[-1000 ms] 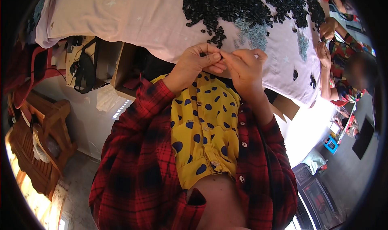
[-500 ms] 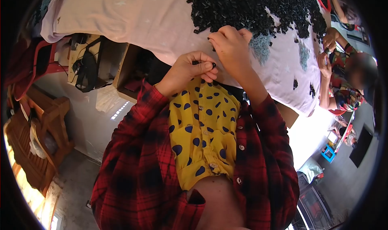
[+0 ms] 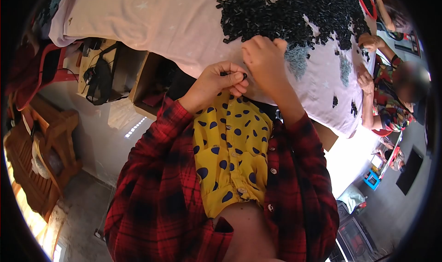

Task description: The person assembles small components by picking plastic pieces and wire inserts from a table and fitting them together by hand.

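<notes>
My left hand [image 3: 215, 83] is closed in front of the yellow shirt, with thumb and forefinger pinching a small black piece [image 3: 244, 76]. More black shows inside its curled fingers. Close beside it, just to the right, my right hand [image 3: 265, 60] has its fingers bent together and pointing down; whatever they hold is hidden. Behind the right hand a large heap of small black pieces [image 3: 262, 18] spreads over the pale pink cloth [image 3: 161, 18]. A patch of tiny grey-blue parts [image 3: 297, 56] lies at that hand's right.
At the right edge of the cloth, another person's hands [image 3: 366, 80] work near a second grey-blue patch [image 3: 344, 71] and a few stray black pieces [image 3: 335, 101]. An open wooden compartment [image 3: 154, 78] sits under the table's edge. A wooden chair [image 3: 41, 156] stands at left.
My right hand has drawn slightly back from the heap toward my left hand. The left hand stays nearly still with its black piece. The other person's hands have moved apart.
</notes>
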The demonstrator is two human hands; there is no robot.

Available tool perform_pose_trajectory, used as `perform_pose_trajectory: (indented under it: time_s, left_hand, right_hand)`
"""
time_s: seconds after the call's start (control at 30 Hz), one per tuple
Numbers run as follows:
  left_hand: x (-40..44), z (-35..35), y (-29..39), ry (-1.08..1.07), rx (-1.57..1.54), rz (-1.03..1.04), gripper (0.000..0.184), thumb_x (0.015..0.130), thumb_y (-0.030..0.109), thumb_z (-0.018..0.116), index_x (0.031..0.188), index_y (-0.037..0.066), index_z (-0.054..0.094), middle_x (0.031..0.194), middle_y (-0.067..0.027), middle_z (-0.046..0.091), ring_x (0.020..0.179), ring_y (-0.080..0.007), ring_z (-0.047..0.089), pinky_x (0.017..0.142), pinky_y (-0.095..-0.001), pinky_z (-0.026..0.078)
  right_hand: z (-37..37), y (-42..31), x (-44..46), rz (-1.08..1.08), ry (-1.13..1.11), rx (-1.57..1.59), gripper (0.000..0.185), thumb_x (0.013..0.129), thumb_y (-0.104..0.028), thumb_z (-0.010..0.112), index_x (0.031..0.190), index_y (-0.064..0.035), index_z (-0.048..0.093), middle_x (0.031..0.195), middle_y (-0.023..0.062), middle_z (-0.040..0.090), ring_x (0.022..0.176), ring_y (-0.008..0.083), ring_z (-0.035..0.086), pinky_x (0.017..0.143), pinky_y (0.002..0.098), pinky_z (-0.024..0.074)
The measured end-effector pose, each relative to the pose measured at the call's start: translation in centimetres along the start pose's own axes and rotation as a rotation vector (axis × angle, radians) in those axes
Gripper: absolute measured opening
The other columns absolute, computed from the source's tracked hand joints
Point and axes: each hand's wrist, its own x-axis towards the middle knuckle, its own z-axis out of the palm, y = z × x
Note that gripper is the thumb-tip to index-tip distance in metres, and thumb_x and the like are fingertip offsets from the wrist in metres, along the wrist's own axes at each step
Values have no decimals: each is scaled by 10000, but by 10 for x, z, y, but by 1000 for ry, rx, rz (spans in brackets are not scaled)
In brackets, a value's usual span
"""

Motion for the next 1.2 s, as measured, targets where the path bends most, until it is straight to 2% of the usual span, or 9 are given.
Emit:
perform_pose_trajectory:
  time_s: [0.1,0.13,0.47,0.5,0.57,0.7,0.8,0.87,1.2]
  left_hand:
    - [-1,4,3,21,-10,17,207,1043,180,609,1142,2,642,985,-81,718,856,-152,705,782,-273,572]
    - [1,5,2,18,-11,13,207,1043,180,609,1142,2,642,985,-81,718,856,-152,705,782,-273,572]
    - [11,18,-5,-1,-18,116,207,1037,162,614,1163,-2,618,1012,-101,715,880,-168,717,804,-279,593]
    - [12,17,-6,-9,-23,126,187,1037,138,608,1167,4,625,1021,-106,716,884,-171,717,805,-280,593]
    - [12,18,-7,-5,-18,127,182,1035,131,610,1165,5,625,1025,-110,718,883,-173,720,806,-282,597]
    - [12,20,-9,-1,-14,138,181,1027,124,621,1162,3,624,1027,-117,724,889,-180,726,811,-290,602]
    - [12,20,-10,13,1,135,185,1026,127,624,1160,0,623,1022,-118,725,891,-183,727,812,-292,603]
    - [12,20,-10,14,2,137,186,1025,127,625,1158,-2,623,1022,-119,725,891,-185,727,813,-293,603]
    - [11,22,-9,36,32,145,190,1028,126,620,1151,-19,626,1009,-117,725,889,-182,726,815,-291,603]
  right_hand:
    - [-25,1,-5,238,-36,297,81,858,-54,683,934,-81,679,865,61,681,779,217,647,847,363,411]
    - [-29,4,-10,338,-63,477,122,875,-8,658,990,-36,690,875,87,702,783,199,662,796,314,484]
    - [-70,-25,-40,619,-94,858,130,981,-30,617,1081,8,691,927,35,660,813,95,587,749,240,474]
    - [-68,-25,-42,621,-93,858,130,981,-30,617,1081,8,691,927,35,660,813,95,587,749,240,474]
    - [-64,-24,-45,636,-31,841,115,953,-49,645,1036,1,706,888,106,701,775,200,679,695,294,501]
    - [-64,-26,-44,612,6,801,110,951,-64,660,1022,3,713,865,106,699,779,198,681,695,298,505]
    - [-63,-27,-45,618,-36,801,143,988,-44,626,1099,1,703,919,26,654,839,92,577,768,238,465]
    - [-61,-27,-42,566,25,773,99,931,-45,674,1002,3,722,832,113,691,742,198,688,673,296,509]
    - [-58,-27,-42,578,7,748,91,912,-34,681,981,6,724,831,121,709,732,215,704,665,302,518]
